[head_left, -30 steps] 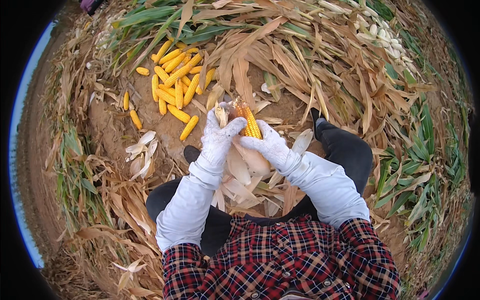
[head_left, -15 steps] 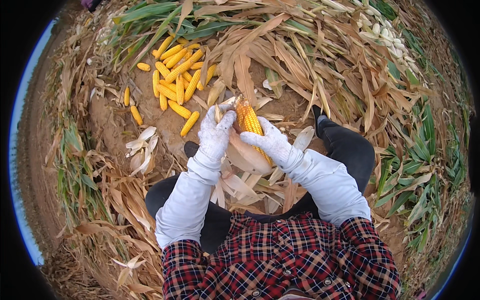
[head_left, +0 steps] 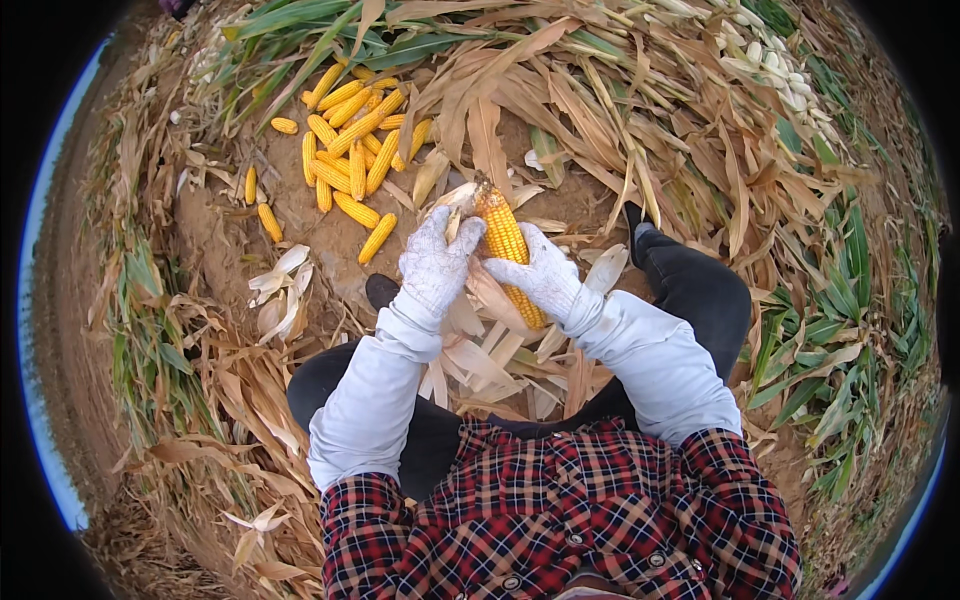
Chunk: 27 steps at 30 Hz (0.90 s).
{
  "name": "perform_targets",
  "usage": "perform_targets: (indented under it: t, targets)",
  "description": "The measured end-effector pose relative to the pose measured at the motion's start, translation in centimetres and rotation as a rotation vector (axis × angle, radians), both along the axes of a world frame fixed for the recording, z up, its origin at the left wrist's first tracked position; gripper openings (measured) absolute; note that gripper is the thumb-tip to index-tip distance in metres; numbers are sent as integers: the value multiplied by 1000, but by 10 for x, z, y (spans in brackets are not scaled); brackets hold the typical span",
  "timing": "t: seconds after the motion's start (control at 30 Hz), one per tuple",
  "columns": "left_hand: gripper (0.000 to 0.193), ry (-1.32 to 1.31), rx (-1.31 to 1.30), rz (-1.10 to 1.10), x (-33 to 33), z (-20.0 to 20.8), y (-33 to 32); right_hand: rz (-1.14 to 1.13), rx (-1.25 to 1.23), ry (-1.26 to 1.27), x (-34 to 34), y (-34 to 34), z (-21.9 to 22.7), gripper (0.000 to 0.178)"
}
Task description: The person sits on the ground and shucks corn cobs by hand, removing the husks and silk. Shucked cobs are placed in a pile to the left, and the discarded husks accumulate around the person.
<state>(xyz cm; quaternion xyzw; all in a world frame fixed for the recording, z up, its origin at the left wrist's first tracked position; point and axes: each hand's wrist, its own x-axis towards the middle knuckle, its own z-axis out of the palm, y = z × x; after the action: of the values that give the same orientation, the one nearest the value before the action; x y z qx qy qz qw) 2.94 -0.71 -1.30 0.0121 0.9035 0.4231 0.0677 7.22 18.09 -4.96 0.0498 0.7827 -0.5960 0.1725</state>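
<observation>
Between my legs, an ear of corn with bare yellow kernels stands tilted, its frayed tip pointing away from me. My right hand, in a whitish work glove, is closed round its lower half from the right. On the other side my left hand, gloved the same, is closed on a pale corn husk beside the ear's tip; the fingertips are partly hidden. More pale husk hangs below the ear between both hands.
Ahead to the left lies a pile of husked yellow ears, with several loose ones round it. Dry stalks and leaves bank up in front. Pale ears lie far right. Torn husks are scattered on the soil by my shoes.
The husk has come away further from the ear and less of it hangs below. My left hand has shifted slightly down; the right still holds the ear.
</observation>
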Motion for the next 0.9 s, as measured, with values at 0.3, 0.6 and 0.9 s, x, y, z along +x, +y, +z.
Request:
perform_targets:
  t: [0.3,0.6,0.9]
  targets:
    - [41,-53,308,270,-19,-34,-53,-585,-930,28,-26,32,20,48]
    - [91,-457,-115,-353,16,-38,-36,-730,-1234,136,-42,63,25,32]
    - [62,-74,79,-336,9,-9,-18,-578,-1015,155,-37,51,33,46]
